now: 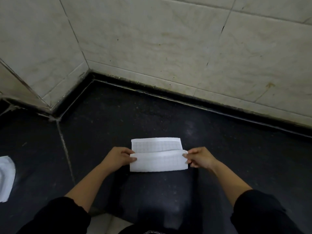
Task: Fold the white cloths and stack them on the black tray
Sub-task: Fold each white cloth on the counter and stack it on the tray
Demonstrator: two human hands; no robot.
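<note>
A white cloth (157,154) with a faint grid pattern lies on the dark counter (118,124) in front of me, its near half turned up over its far half. My left hand (118,157) pinches the left end of the folded flap. My right hand (200,157) pinches the right end of the same flap. A second white cloth (5,178) lies crumpled at the far left edge of the view, partly cut off. No black tray can be picked out from the dark surface.
A pale tiled wall (168,48) rises behind the counter and meets it in a corner at the left. A grout seam (65,149) runs down the counter on the left. Black sleeves cover both my upper arms at the bottom.
</note>
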